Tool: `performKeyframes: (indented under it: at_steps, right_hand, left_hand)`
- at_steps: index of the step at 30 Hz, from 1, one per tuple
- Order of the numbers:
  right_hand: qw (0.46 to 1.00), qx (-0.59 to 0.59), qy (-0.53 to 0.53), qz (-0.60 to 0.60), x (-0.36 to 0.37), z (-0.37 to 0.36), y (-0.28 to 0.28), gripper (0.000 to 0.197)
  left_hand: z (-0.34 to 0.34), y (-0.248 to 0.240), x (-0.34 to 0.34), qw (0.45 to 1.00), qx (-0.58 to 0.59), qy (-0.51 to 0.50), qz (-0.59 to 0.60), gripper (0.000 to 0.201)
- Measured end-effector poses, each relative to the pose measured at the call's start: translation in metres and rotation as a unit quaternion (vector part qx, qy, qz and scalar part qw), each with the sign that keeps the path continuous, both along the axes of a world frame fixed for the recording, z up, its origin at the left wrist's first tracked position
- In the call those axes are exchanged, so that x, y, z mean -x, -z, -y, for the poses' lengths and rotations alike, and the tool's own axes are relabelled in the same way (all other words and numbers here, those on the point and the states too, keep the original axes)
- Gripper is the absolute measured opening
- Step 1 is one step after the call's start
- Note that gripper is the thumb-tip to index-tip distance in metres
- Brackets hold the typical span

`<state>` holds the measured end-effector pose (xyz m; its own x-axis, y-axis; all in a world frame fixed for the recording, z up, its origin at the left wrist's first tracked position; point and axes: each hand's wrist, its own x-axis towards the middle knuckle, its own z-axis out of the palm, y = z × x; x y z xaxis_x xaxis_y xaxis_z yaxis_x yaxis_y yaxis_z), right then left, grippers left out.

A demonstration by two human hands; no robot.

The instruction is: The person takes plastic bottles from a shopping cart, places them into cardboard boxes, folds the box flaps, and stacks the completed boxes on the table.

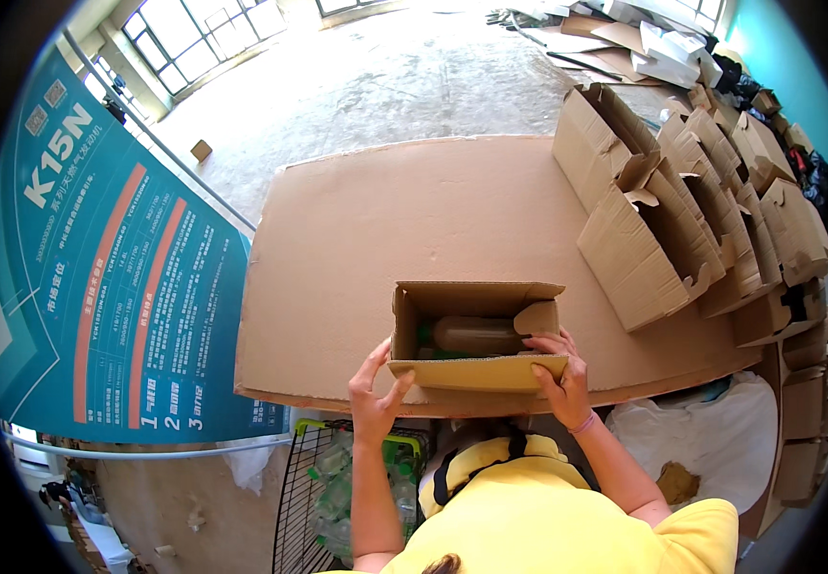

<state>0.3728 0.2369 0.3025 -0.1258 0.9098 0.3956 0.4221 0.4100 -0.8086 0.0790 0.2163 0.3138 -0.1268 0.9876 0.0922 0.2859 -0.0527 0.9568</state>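
An open-topped cardboard box (pixel 476 373) stands at the near edge of the cardboard-covered table, right in front of me. Inside it a plastic bottle (pixel 476 335) lies on its side, with a bit of green at its left end; the rest of the contents is in shadow. My left hand (pixel 376 394) grips the box's near left corner, thumb against the front wall. On the near right corner my right hand (pixel 567 378) holds the box, its thumb on the front wall and its fingers over the right side.
Several open cardboard boxes (pixel 644 239) lean in rows on the table's right side. Below the table's left front is a black wire basket (pixel 290 478) with green-capped plastic bottles (pixel 337 497). A blue banner (pixel 146 287) stands at left. A white sack (pixel 720 430) lies at lower right.
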Motion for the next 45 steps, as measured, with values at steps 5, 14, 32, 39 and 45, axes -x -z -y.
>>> performKeyframes:
  at_steps: [5, 14, 32, 39, 45]
  right_hand:
    - [0.999, -0.010, -0.041, -0.018, -0.004, 0.014, -0.002, 0.016]
    - [0.986, 0.125, 0.041, -0.098, -0.003, 0.034, -0.004, 0.013]
    - [0.947, 0.305, 0.065, -0.073, -0.004, 0.031, 0.019, 0.069]
    - [0.934, 0.350, 0.028, -0.065, -0.015, 0.037, 0.043, 0.074]
    - [0.918, 0.339, 0.016, -0.205, 0.004, -0.016, 0.030, 0.070]
  left_hand:
    - [-0.019, -0.020, -0.005, 0.993, -0.083, 0.076, -0.042, 0.046]
    - [-0.031, -0.027, 0.009, 0.976, 0.038, 0.098, -0.190, 0.048]
    - [-0.074, -0.025, -0.009, 0.846, -0.134, 0.258, -0.448, 0.092]
    - [-0.082, -0.036, -0.017, 0.807, -0.119, 0.279, -0.507, 0.084]
    - [-0.036, -0.040, -0.005, 0.831, -0.143, 0.202, -0.499, 0.088]
